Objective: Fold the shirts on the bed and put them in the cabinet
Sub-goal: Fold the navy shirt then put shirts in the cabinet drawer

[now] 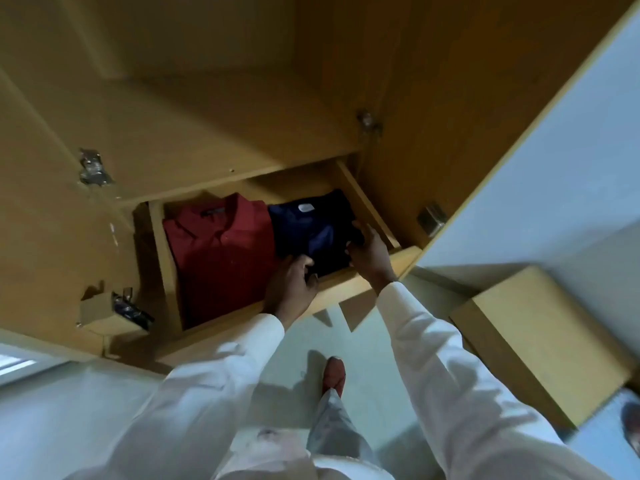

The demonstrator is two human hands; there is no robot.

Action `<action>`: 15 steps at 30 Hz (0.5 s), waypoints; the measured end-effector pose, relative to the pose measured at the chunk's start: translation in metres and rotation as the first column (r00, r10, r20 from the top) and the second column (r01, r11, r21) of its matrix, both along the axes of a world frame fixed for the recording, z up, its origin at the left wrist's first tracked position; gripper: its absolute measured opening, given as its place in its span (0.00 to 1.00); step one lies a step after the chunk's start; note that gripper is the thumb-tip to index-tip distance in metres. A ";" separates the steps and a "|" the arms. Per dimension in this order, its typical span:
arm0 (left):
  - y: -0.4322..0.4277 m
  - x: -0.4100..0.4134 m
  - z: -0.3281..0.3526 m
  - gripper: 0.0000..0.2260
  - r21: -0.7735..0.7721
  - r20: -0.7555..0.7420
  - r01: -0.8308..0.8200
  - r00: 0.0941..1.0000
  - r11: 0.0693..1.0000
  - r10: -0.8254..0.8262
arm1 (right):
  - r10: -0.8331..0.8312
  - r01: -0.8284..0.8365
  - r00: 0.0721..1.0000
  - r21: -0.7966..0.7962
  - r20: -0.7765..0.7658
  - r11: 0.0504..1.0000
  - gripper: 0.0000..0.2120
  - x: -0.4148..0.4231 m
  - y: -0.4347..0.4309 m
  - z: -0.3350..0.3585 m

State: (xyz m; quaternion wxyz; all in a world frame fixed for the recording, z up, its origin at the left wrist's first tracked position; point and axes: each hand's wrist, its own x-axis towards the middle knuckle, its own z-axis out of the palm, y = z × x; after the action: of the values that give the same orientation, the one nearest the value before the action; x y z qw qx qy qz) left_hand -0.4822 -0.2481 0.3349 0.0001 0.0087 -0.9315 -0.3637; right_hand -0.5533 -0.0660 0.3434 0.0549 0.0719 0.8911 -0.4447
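A folded navy shirt (310, 230) lies in the right half of an open wooden cabinet drawer (349, 289). Beside it on the left lies a folded red polo shirt (221, 258). My left hand (292, 282) grips the navy shirt's near left corner, fingers curled on the cloth. My right hand (367, 249) holds its near right edge, thumb on top. Both arms wear white sleeves.
The cabinet (207, 126) stands open, with its left door (52, 220) bearing metal hinges and its right door (433, 98) next to a pale wall. A wooden box-like piece (540, 341) stands on the floor at right. My red shoe (334, 374) is on the pale floor.
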 end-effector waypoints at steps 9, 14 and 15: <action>0.066 0.106 -0.027 0.10 0.329 0.494 0.229 0.785 0.916 -0.374 | -0.255 0.277 0.959 -0.204 0.128 0.939 0.15 0.219 0.059 -0.023; 0.123 0.188 -0.105 0.11 0.412 0.660 0.287 0.560 0.865 -0.500 | -0.409 0.468 0.870 -0.199 0.274 0.861 0.13 0.343 0.107 -0.084; 0.135 0.204 -0.126 0.12 0.424 0.676 0.304 0.521 0.853 -0.521 | -0.450 0.512 0.842 -0.176 0.297 0.841 0.12 0.366 0.117 -0.102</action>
State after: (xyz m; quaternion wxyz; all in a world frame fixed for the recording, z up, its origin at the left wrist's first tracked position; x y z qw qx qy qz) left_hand -0.2786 -0.1133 0.2092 -0.4859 -0.0598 -0.7593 -0.4287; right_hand -0.1870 0.0510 0.2415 0.0581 0.3414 0.7675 -0.5396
